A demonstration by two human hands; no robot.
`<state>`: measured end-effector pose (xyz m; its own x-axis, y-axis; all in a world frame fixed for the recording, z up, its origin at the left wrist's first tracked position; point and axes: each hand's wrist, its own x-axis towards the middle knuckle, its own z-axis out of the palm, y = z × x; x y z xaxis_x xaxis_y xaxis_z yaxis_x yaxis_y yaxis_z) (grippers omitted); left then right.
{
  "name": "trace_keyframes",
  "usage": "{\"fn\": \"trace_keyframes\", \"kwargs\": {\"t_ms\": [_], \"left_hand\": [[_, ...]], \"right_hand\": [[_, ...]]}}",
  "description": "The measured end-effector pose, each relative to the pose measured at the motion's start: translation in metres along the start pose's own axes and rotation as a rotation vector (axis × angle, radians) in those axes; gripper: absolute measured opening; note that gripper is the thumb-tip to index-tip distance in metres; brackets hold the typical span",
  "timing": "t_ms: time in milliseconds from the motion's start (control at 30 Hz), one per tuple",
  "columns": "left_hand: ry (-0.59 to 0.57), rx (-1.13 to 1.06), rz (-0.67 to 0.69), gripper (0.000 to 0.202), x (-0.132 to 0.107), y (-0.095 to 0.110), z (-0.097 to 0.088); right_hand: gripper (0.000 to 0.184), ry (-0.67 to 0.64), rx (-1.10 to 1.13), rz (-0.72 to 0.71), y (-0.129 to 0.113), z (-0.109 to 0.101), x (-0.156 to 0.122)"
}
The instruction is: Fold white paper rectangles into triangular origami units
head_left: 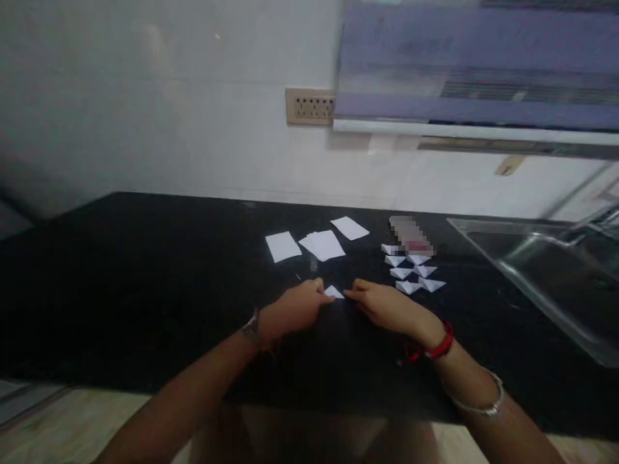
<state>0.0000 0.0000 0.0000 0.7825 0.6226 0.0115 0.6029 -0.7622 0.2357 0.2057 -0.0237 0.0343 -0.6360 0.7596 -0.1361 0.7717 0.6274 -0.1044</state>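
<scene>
On the black countertop [193, 277], a small white folded paper triangle [333, 292] lies between my two hands. My left hand [298, 306] is closed at its left side, with fingertips pressing on the paper. At the opposite corner, the pinched fingers of my right hand [384, 304] touch the paper's edge. Parts of the triangle are hidden under my fingers. Beyond my hands are flat white paper sheets: one sheet [283, 247] to the left, an overlapping pile [325, 245] in the middle and another sheet [349, 227] farther back. Several folded paper pieces [407, 287] sit in two columns to the right.
A blurred-out phone-like rectangle [411, 233] lies behind the folded pieces. At the right, a metal sink [512, 270] is set into the counter. A socket strip [312, 107] and a large purple-blue panel [464, 64] are on the tiled wall behind.
</scene>
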Motion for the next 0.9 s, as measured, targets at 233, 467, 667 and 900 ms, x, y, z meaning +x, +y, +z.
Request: {"fn": "trace_keyframes", "kwargs": {"t_ms": [233,467,667,900], "left_hand": [[-0.047,-0.093,-0.021,0.036,0.003,0.000,-0.004],[0.080,-0.258,-0.041,0.027,0.013,-0.011,-0.008],[0.125,-0.219,-0.108,0.018,0.014,-0.016,-0.003],[0.158,-0.287,-0.161,0.018,0.017,-0.014,-0.003]], "right_hand": [[0.027,-0.012,0.104,-0.031,0.003,0.004,0.004],[0.023,0.107,0.293,-0.164,0.020,0.012,0.017],[0.011,0.295,0.238,-0.062,0.012,0.022,0.027],[0.018,0.352,0.198,-0.055,0.006,0.031,0.034]]}}
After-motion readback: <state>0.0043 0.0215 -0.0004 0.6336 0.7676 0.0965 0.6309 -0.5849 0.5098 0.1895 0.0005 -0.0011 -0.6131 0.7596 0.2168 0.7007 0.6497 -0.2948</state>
